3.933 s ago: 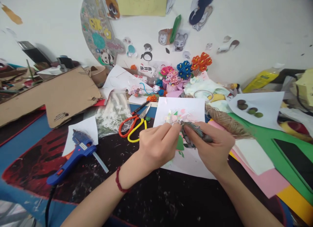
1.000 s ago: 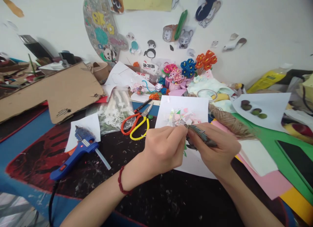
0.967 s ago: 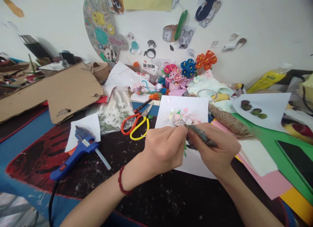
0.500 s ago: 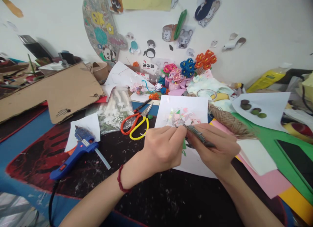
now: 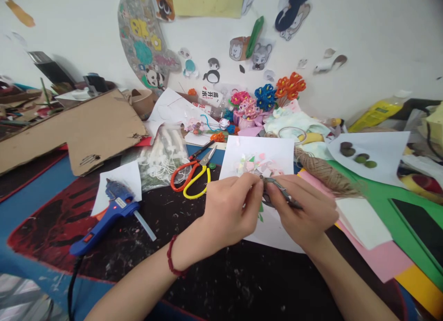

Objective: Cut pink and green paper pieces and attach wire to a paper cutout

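Observation:
My left hand [image 5: 231, 210] is closed in a pinch, a red beaded bracelet on its wrist. Its fingertips meet one end of a slim dark grey object with lighter edges [image 5: 282, 192]; whatever they pinch is hidden. Closed around that grey object is my right hand [image 5: 304, 210], with part of it showing below the thumb. The object's kind is unclear. Both hands are held above a white paper sheet [image 5: 280, 238], where small pink, white and green paper scraps [image 5: 256, 164] lie just beyond the fingers.
Scissors [image 5: 199, 171] with red and yellow handles lie left of the hands. Farther left, a blue glue gun [image 5: 114, 212] rests partly on white paper. Twine [image 5: 325, 173], coloured sheets [image 5: 377, 261] and a dark phone-like slab [image 5: 418, 228] are at right. Craft flowers [image 5: 266, 95] stand behind.
My left hand's fingers have shifted slightly and the grey object has tilted a little. Both hands stay in nearly the same place.

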Demonstrator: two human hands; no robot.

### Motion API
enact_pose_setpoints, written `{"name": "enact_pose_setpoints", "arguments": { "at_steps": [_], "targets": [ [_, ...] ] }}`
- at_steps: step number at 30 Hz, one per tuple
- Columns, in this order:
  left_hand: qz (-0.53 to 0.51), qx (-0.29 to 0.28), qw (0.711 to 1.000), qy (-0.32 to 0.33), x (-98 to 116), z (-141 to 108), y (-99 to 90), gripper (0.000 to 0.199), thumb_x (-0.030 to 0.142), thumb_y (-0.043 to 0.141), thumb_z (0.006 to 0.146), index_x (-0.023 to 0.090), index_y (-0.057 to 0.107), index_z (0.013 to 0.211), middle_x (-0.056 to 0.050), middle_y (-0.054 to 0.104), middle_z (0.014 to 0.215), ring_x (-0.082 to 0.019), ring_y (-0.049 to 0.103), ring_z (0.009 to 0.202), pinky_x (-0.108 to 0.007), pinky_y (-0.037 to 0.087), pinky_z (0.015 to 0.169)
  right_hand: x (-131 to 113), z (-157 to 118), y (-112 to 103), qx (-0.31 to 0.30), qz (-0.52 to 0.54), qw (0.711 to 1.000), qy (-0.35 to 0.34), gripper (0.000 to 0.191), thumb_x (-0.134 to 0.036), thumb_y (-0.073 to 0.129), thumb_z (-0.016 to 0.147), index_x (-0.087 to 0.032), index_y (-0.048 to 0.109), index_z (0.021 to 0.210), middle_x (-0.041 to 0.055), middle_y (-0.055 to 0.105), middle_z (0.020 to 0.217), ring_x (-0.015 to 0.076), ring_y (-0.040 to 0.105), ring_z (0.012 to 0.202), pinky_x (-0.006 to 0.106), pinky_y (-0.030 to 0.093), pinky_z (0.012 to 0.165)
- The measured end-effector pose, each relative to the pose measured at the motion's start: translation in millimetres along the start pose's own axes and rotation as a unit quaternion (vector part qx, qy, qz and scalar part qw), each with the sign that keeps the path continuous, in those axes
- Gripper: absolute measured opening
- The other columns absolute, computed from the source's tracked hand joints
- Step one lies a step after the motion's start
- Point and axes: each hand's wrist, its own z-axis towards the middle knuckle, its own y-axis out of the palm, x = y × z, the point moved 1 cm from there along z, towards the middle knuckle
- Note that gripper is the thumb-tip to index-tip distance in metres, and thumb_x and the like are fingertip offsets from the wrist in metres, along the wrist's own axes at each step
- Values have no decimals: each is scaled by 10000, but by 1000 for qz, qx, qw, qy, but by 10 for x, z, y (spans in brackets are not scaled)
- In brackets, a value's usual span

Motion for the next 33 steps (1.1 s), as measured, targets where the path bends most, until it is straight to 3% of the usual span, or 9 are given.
{"name": "enact_pose_setpoints", "arguments": {
  "at_steps": [8, 17, 25, 33],
  "targets": [
    [-5, 26, 1000, -7, 15, -21, 4, 125, 158, 515, 895, 155, 585, 791, 74, 422, 497, -51, 362, 438, -193, 283, 452, 1, 0, 3, 2, -19, 998, -66, 161, -55, 650, 803, -189, 702, 874, 16, 724, 708, 151, 688, 638, 260, 579, 627],
    [44, -56, 997, -24, 37, 39, -74, 155, 147, 420, 918, 151, 510, 791, 48, 438, 563, -74, 370, 474, -224, 306, 476, 33, -66, 18, -20, 3, 998, -56, 199, -58, 656, 799, -182, 700, 948, 29, 728, 779, 140, 684, 680, 254, 578, 659],
    [64, -16, 998, 11, 40, 19, -35, 148, 109, 428, 899, 166, 497, 781, 40, 458, 574, -76, 373, 482, -217, 286, 477, 23, -47, 19, -16, -11, 998, -55, 174, -80, 640, 817, -195, 716, 922, 24, 730, 758, 143, 688, 660, 252, 578, 647],
    [79, -16, 996, 38, -17, -30, 16, 155, 96, 418, 881, 160, 506, 771, 17, 477, 590, -94, 397, 512, -231, 320, 489, 47, -76, 8, -8, -34, 995, -92, 171, -75, 659, 805, -165, 712, 940, 48, 729, 749, 159, 689, 670, 265, 590, 649]
  ]
}}
